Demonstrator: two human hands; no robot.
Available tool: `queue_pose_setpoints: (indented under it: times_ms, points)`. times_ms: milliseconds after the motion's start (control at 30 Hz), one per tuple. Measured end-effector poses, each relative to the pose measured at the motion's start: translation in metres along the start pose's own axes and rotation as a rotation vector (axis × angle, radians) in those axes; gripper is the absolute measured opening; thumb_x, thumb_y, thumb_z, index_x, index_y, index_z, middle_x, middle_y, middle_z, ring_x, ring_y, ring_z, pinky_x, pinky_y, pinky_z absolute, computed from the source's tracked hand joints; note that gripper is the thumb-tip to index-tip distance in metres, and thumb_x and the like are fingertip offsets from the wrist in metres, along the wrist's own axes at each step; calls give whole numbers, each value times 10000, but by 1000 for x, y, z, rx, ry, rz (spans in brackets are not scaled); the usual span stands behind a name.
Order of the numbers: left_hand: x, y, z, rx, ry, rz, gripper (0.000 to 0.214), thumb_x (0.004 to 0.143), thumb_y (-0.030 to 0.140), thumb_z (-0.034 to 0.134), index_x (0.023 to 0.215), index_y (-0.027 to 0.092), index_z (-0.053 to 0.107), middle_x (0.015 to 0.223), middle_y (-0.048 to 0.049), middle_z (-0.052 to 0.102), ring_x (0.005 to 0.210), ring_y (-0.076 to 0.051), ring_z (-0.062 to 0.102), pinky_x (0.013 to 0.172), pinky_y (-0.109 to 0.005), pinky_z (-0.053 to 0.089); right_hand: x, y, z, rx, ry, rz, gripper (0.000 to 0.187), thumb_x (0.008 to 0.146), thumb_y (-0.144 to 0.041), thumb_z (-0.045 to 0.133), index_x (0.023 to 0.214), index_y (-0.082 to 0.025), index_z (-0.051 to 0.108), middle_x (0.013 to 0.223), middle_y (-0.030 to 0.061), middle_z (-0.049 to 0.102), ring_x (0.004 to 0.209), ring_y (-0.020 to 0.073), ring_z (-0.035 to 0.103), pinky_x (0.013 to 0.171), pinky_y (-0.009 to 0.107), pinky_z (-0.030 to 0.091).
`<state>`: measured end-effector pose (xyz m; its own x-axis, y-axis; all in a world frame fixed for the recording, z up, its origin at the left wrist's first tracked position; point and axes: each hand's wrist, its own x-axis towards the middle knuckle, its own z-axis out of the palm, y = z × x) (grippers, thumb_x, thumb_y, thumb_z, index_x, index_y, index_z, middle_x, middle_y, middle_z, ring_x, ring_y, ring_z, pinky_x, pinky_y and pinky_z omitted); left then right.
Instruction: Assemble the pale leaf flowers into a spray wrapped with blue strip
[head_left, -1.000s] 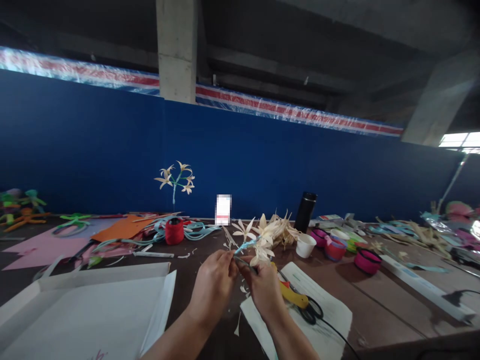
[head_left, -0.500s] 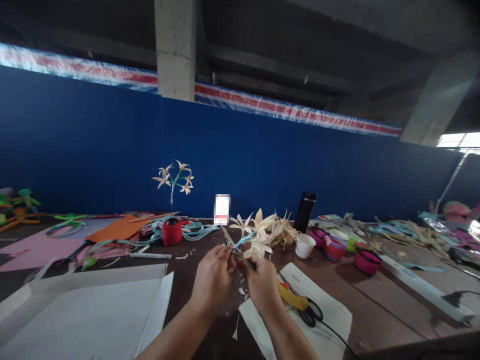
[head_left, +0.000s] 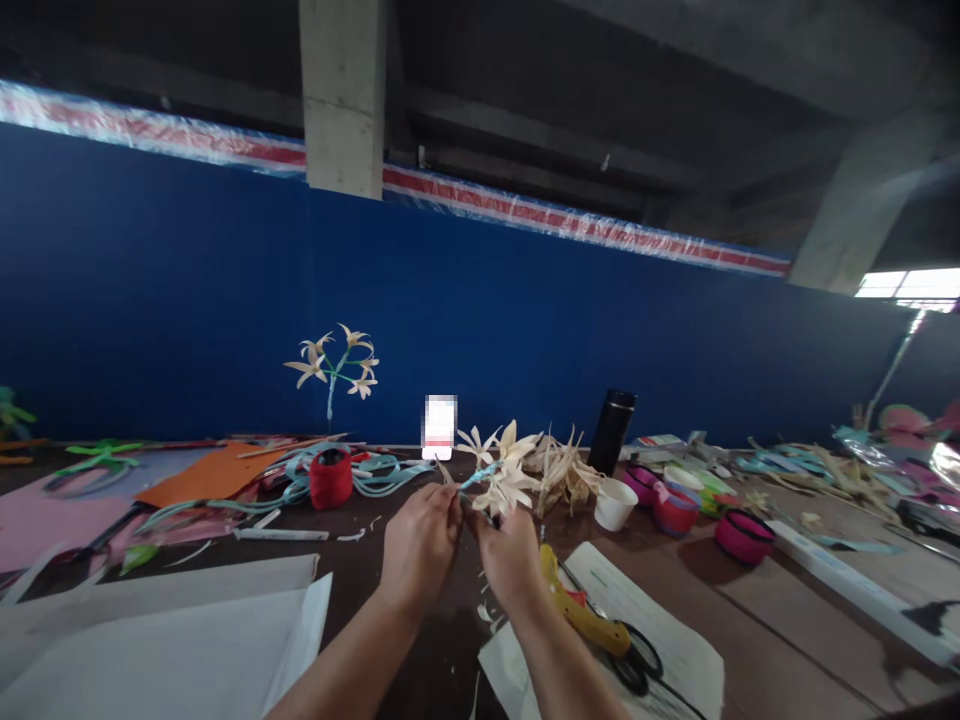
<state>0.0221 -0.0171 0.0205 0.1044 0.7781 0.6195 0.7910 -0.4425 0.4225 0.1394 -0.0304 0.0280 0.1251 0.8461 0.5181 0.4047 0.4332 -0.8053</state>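
My left hand (head_left: 418,548) and my right hand (head_left: 508,556) meet above the brown table (head_left: 787,620), both pinched on a sprig of cream paper flowers (head_left: 501,472) with a light blue wrapped stem. The flower heads point up and to the right, away from my fingers. A heap of similar cream flowers (head_left: 564,468) lies just behind it. A yellow glue gun (head_left: 581,615) and black-handled scissors (head_left: 636,662) rest on a white sheet (head_left: 675,650) under my right wrist.
A red thread spool (head_left: 330,478) and blue ribbon strips (head_left: 386,468) lie left of centre. A finished flower stalk (head_left: 334,368) stands by the blue wall. A black flask (head_left: 611,432), a white cup (head_left: 613,503), pink and red tape rolls (head_left: 739,537) sit right. A white box (head_left: 172,640) lies near left.
The view has swung slightly to the right and down. My hands have lifted the sprig a little farther from me and stay pinched on its stem.
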Motion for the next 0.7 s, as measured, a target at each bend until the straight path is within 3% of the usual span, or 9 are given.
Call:
queue_pose_setpoints:
  times_ms: [267,500,700]
  points:
    - [16,-28,26,-33,35,-12,294,857,245,380,991,160,629,937,-79,673,863,-199,621,772,-308,477,22,18,19,16,-34,80,260,733,-163,515,905,-121,704,762,47,714,765,233,630,697,266,457]
    - [6,-38,44,-82,38,37,275,833,201,403,973,172,638,853,-67,679,782,-179,632,731,-293,499,13,38,25,22,-54,100,269,743,-128,493,916,-129,699,844,74,707,776,215,625,753,269,454]
    - [5,-42,49,-64,62,91,280,817,160,406,997,149,621,866,-85,666,798,-191,620,746,-323,504,10,39,25,13,-56,107,279,722,-100,505,919,-135,699,880,88,707,799,223,633,758,271,460]
